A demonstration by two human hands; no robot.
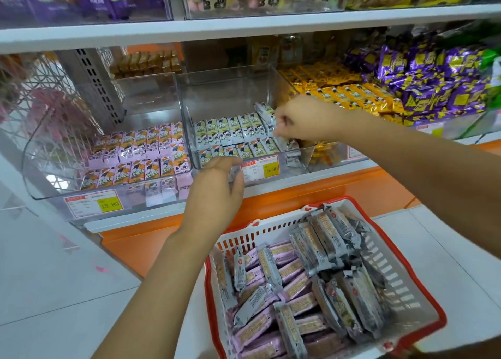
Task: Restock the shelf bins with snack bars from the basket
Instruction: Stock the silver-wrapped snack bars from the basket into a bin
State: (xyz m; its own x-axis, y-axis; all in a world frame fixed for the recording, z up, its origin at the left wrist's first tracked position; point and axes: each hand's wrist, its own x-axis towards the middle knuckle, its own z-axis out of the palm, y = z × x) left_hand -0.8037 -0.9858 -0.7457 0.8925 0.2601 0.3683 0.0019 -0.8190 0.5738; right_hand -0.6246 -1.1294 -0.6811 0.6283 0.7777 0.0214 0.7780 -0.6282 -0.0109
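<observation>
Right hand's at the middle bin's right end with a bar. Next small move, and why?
Probably ease the right hand down and seat the tilted bar at the row's right end, then let go. The other rows in the middle bin lie neatly side by side; this bar leans, not yet seated.

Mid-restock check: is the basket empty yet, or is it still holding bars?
Not empty: the basket holds a loose jumble of pink and grey snack bars covering most of its floor.

I see a white shelf (298, 182) across the middle, with clear bins (230, 92) side by side on it. Lower right, a basket (271, 224) sits on the floor (54, 277).
</observation>
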